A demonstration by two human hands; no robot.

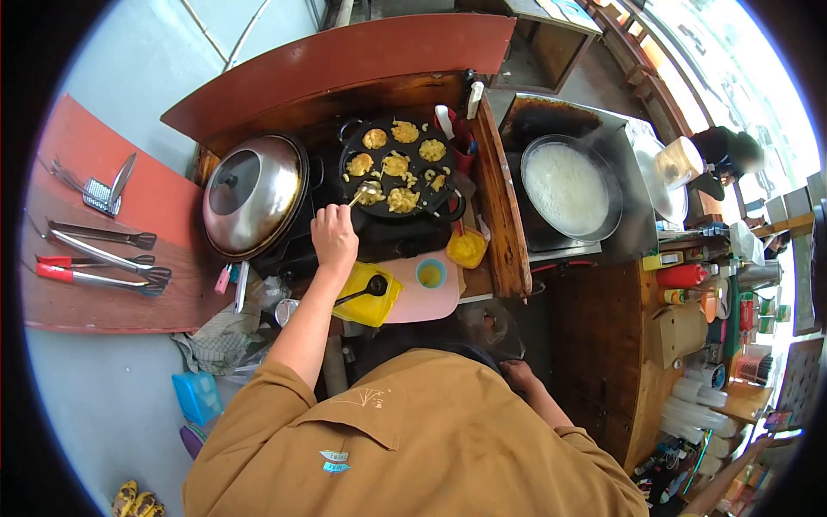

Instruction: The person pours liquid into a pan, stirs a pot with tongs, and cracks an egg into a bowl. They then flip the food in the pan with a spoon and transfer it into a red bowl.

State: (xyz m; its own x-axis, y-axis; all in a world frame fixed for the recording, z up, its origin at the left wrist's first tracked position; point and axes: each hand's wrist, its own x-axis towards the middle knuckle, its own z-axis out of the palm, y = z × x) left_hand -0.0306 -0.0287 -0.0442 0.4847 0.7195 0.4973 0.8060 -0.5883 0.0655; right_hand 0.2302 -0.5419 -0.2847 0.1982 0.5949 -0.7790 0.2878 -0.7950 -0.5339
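Well on the near side of the pan (385, 149) and off to its right, close to the body, the right hand (519, 376), seen as loosely curled; cannot tell of any hold there. Just short of the pan, a pink board (444, 302), with a yellow tray (389, 303), a black ladle (376, 284) lying in it, and a small cup (431, 273). By the pan's near-right handle, a yellow tub (466, 248). Reaching over the pan's near-left edge, the left hand (334, 237), closed around the handle of a spoon (371, 189), its bowl at a near-left cake. In and over the pan's round hollows, yellow-brown cakes (403, 200), some ragged at the rims, with crumbs (412, 179) in between. Could tear a soft cake by pressing or prying too hard with the spoon, or push loose bits into a neighbouring hollow. Could scorch the crumbs through long contact with hot metal, or burn the fingers by dipping the low-held hand onto the rim. Could knock the ladle through a sideways swing of the forearm, or upset the tub by jolting that near-right handle. Left of the pan, a large lid (258, 185); right, past a wooden partition (508, 207), a pot (618, 207) of pale, frothy liquid, liable to overflow from too much heat.
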